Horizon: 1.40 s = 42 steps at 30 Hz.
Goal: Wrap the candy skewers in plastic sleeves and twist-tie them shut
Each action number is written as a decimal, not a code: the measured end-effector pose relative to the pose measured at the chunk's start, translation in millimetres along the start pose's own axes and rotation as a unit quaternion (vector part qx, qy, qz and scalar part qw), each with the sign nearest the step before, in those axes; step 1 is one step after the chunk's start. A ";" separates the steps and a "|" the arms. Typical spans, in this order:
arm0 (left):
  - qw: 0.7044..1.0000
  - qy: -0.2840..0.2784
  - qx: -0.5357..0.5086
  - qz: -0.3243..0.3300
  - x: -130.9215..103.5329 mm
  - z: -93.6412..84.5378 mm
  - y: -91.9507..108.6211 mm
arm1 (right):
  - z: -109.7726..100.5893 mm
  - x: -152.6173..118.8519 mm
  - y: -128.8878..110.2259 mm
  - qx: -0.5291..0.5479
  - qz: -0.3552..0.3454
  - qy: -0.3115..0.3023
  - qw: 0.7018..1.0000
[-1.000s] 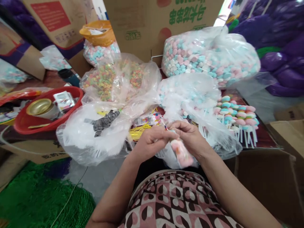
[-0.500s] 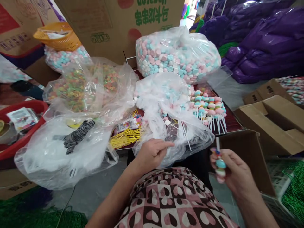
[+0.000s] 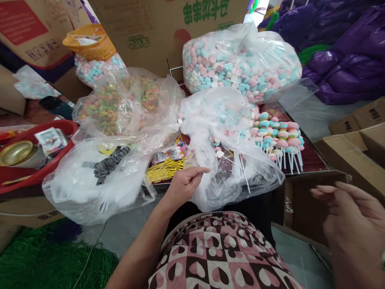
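Over the near edge of the table, beside a bundle of yellow twist ties (image 3: 165, 170), is my left hand (image 3: 185, 184). Its index finger points right, the other fingers are curled, and nothing shows in it. A crumpled clear bag (image 3: 219, 192) with white sticks lies just right of it. At the right edge, above an open cardboard box (image 3: 306, 204), my right hand (image 3: 350, 216) has its fingers apart and holds nothing visible. Marshmallow skewers on white sticks (image 3: 282, 138) stand grouped at the table's right end.
Behind lie a large bag of pastel marshmallows (image 3: 237, 66) and a bag of colourful gummies (image 3: 120, 104). A red basin (image 3: 67, 128) is at the left, near an orange basket (image 3: 90, 46). Purple bags (image 3: 349, 72) and another carton (image 3: 361, 152) are at the right.
My right hand has moved right, and the marshmallow skewer it held is no longer in it. My left hand keeps nearly the same pose. The view has shifted, bringing more of the red basin in.
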<state>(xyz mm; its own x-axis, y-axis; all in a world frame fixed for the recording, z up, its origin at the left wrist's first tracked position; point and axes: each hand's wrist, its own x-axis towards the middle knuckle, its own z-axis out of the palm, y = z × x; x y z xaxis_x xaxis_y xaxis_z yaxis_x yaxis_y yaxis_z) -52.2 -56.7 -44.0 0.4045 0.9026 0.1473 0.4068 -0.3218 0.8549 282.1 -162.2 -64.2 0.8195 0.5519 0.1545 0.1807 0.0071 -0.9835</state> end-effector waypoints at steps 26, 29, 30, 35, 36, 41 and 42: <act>0.906 0.091 0.381 -0.158 60.7 -46.0 -91.1 | 108.8 -90.0 -26.5 -0.028 -0.079 -0.488 0.869; 0.911 0.111 0.366 -0.154 59.4 -46.1 -92.9 | 112.7 -93.0 -23.5 -0.022 -0.076 -0.504 0.860; 0.913 0.118 0.360 -0.150 58.8 -46.9 -92.0 | 114.2 -93.7 -23.8 -0.022 -0.076 -0.509 0.857; 0.943 0.148 0.289 -0.065 48.8 -48.8 -71.8 | 128.0 -91.3 -37.4 -0.015 -0.017 -0.494 0.869; 0.955 0.162 0.247 -0.009 45.4 -46.2 -64.8 | 132.9 -89.6 -42.0 -0.014 0.004 -0.483 0.876; 0.955 0.161 0.127 0.215 28.9 -15.1 -25.4 | 161.2 -78.6 -57.0 0.014 0.070 -0.472 0.879; 0.955 0.150 0.120 0.227 26.8 -8.7 -18.5 | 164.8 -76.3 -56.5 0.022 0.072 -0.471 0.879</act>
<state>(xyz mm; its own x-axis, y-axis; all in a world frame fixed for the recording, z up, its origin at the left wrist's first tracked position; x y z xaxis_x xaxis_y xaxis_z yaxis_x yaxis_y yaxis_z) -55.9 -24.0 -51.5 0.3458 0.6837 0.6427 0.4348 -0.7237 0.5359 119.7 -67.2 -35.9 0.0153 0.9951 -0.0974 0.0740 -0.0982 -0.9924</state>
